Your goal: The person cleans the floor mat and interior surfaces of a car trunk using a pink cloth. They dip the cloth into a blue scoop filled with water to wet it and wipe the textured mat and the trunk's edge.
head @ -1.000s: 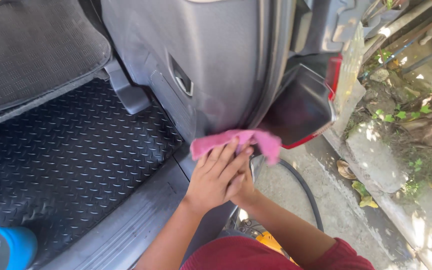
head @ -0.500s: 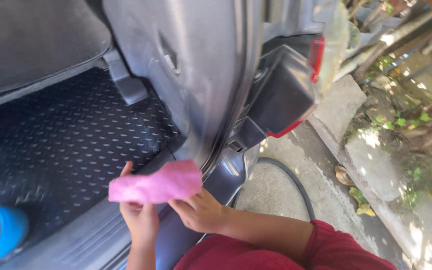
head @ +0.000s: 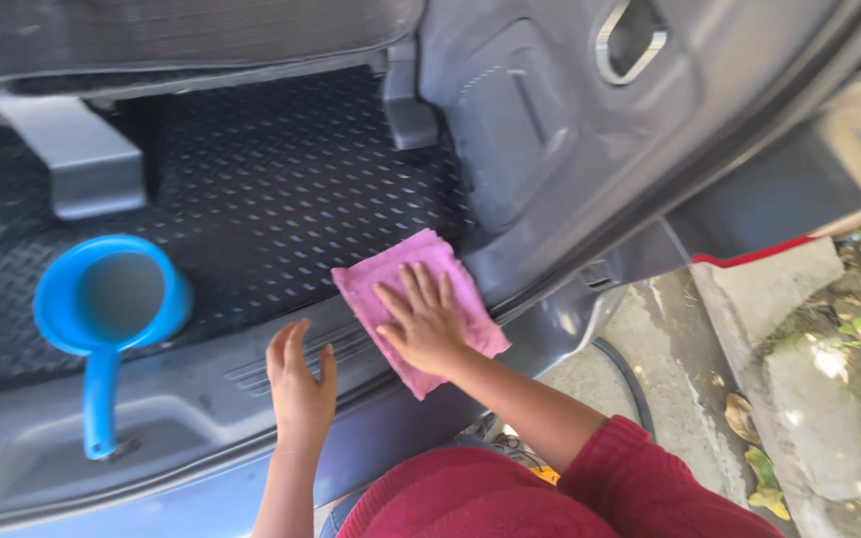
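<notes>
pink cloth (head: 421, 304) lies flat on the grey door sill (head: 181, 408), and every place below is told from that sill. the right hand (head: 423, 324) presses down on the cloth with its palm, fingers spread apart and stretched out flat across the fabric, pinching nothing. the left hand (head: 301, 384) rests on the sill just beside the cloth, fingers straight and close together, holding nothing. the cloth is folded into a rough rectangle, soft and slightly rumpled at the edges, its far end lapping off the sill onto the black studded floor mat (head: 281, 199). its long axis runs slantwise across the sill, from the mat toward the person's red sleeve (head: 630, 478). a blue dipper (head: 107, 319) stands farther along, handle on the sill.
</notes>
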